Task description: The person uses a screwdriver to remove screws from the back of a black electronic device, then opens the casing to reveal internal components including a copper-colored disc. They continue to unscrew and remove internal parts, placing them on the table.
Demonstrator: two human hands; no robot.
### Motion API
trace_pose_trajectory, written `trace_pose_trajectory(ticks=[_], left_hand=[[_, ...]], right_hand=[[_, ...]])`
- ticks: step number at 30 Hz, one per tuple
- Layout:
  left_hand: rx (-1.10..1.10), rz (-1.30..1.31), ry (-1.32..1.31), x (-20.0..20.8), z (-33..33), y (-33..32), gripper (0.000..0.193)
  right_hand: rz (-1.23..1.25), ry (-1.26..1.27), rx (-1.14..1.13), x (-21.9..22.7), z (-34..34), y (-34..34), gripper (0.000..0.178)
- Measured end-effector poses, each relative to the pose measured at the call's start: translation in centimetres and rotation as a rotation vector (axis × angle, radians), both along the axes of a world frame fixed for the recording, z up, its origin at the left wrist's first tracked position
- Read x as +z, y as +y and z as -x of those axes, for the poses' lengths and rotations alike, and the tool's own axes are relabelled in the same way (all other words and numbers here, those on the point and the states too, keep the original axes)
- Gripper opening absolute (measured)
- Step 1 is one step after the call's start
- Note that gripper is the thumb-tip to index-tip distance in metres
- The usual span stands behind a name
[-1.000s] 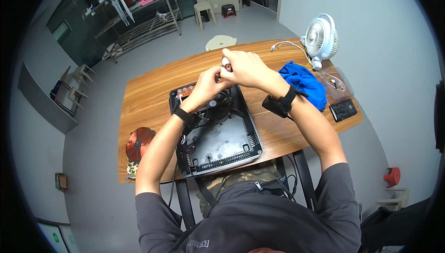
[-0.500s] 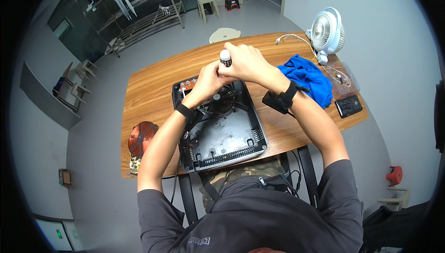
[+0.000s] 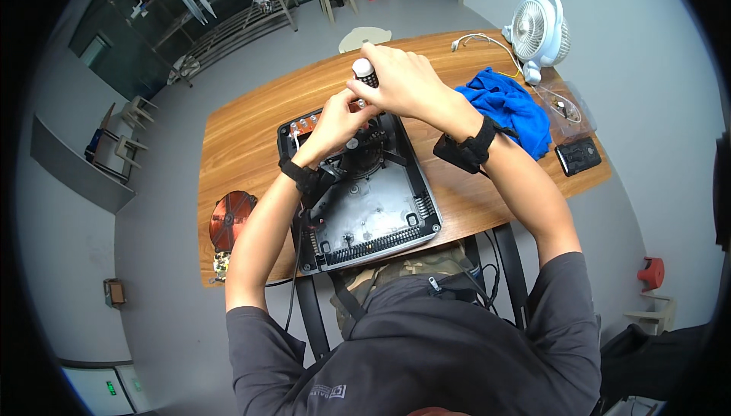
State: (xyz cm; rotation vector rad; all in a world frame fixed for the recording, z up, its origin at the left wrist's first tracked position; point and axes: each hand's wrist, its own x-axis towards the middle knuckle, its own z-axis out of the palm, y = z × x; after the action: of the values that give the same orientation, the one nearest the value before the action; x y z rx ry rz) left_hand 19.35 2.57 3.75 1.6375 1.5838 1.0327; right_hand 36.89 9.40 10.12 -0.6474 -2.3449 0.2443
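My right hand (image 3: pixel 407 84) is wrapped round the white-capped, dark-patterned handle of a screwdriver (image 3: pixel 365 70), held over the far end of an opened black casing (image 3: pixel 373 218). Just below it, my left hand (image 3: pixel 339 123) has thumb and fingers brought together close under the handle. What they pinch there, if anything, is hidden, as is the tool's tip. Inside the casing sit a round black fan (image 3: pixel 363 158) and, by its far left corner, a reddish-orange board (image 3: pixel 306 124) with several silvery round parts.
Left of the casing lie a copper-coloured coil disc (image 3: pixel 230 219) and a small circuit part (image 3: pixel 221 265). On the right are a blue cloth (image 3: pixel 509 115), a white desk fan (image 3: pixel 533 31), a clear plastic bag (image 3: pixel 563 104) and a black flat box (image 3: pixel 579 157).
The whole view has shifted a little. My right hand and the screwdriver handle have risen slightly from the casing, and my left thumb shows more clearly beneath them.
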Motion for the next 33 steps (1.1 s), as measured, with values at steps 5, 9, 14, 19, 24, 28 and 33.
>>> trace_pose_trajectory(ticks=[5,9,14,19,24,28,33], left_hand=[[-0.042,0.035,-0.115,0.5,-0.6,-0.3,0.025],[-0.063,0.026,-0.094,0.1,-0.5,-0.2,0.026],[-0.039,0.054,0.02,-0.3,-0.3,-0.3,0.023],[-0.018,0.071,0.075,-0.1,-0.6,-0.7,0.024],[-0.026,0.075,0.026,-0.2,-0.9,-0.5,0.024],[-0.027,0.08,-0.003,-0.5,-0.6,-0.2,0.022],[0.009,0.007,0.008,-0.3,-0.4,-0.2,0.032]], right_hand=[[-0.031,0.007,0.015,-0.5,0.3,0.1,0.038],[0.0,-0.014,0.009,-0.6,0.4,0.2,0.036],[0.06,-0.083,-0.003,0.1,0.1,0.0,0.036],[0.067,-0.074,0.003,0.1,-0.1,-0.1,0.036],[0.086,-0.071,-0.006,-0.2,-0.1,0.1,0.035],[0.062,-0.07,-0.002,-0.3,0.2,0.2,0.039],[-0.013,-0.06,0.017,-0.3,0.3,0.5,0.044]])
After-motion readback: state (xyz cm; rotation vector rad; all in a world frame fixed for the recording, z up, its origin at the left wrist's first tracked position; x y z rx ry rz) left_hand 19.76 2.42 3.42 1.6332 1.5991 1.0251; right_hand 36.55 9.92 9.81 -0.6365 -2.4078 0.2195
